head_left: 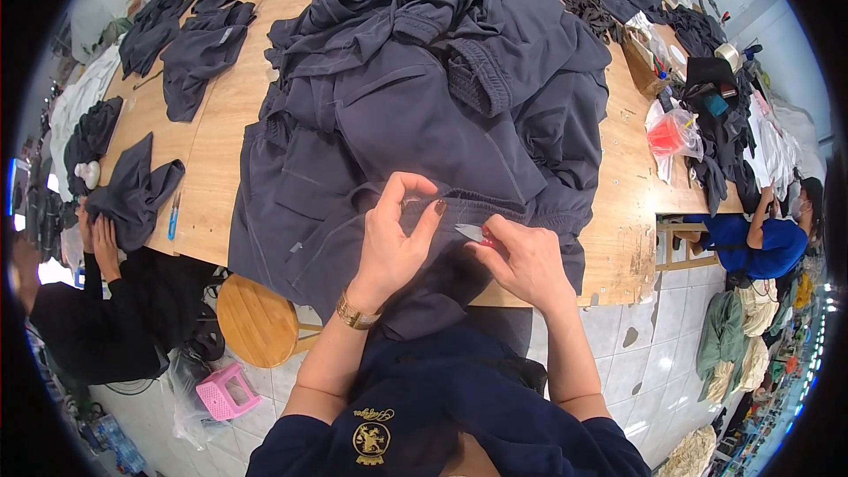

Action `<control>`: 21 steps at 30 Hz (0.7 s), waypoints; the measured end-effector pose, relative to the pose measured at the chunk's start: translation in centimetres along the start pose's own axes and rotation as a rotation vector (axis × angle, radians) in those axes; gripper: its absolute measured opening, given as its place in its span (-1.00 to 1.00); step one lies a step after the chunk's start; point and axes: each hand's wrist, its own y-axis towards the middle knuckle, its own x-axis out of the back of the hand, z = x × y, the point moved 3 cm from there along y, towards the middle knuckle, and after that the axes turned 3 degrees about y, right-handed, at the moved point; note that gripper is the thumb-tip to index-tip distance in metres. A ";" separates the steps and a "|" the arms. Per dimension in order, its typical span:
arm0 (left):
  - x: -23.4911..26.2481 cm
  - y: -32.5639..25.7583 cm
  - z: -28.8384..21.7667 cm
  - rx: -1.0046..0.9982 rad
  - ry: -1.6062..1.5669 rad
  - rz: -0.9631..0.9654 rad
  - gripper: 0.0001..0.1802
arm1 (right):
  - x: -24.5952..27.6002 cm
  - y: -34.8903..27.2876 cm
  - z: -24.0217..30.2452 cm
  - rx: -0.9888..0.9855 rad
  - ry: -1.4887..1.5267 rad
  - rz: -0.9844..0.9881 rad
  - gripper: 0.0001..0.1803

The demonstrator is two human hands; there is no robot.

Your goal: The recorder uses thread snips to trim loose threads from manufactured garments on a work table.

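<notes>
A large heap of dark grey garments (397, 124) with elastic, gathered edges lies in front of me on the wooden table. My right hand (526, 261) is closed around small thread snips (470, 231); their pointed metal blades aim left and a bit of red shows at the grip. Just left of the blade tips is my left hand (393, 243), over a gathered waistband (481, 203). Its thumb and index finger curve toward each other with a small gap between the tips. The remaining fingers of that hand are mostly hidden.
At the left, a co-worker's hands (104, 243) hold a dark garment piece (137, 194) near a blue-handled tool (174, 216). A round wooden stool (256, 320) and a pink plastic stool (227, 391) stand below. On the right are a cardboard box (643, 66) and a red-filled plastic bag (671, 134).
</notes>
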 end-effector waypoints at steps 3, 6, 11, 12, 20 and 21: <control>-0.2 0.1 0.0 -0.102 0.002 -0.018 -0.87 | 0.1 0.0 -0.4 -0.036 0.147 -0.042 -0.71; -0.4 0.3 -0.2 -0.132 0.029 -0.012 -0.90 | -1.1 -0.8 -2.1 -0.222 0.777 -0.253 -0.79; -0.5 0.3 -0.1 -0.159 0.038 -0.008 -0.93 | -1.5 -0.2 -0.8 -0.295 0.618 -0.208 -0.63; -0.5 0.3 -0.2 -0.166 0.043 -0.006 -0.94 | -1.6 -0.1 -0.5 -0.295 0.618 -0.209 -0.63; -0.4 0.2 -0.6 -0.136 0.052 0.038 -0.89 | -3.8 1.5 -0.6 -0.235 0.833 -0.240 -0.85; -0.4 0.3 -0.5 -0.129 0.052 0.052 -0.89 | -4.0 1.6 -0.8 -0.303 1.073 -0.196 -0.87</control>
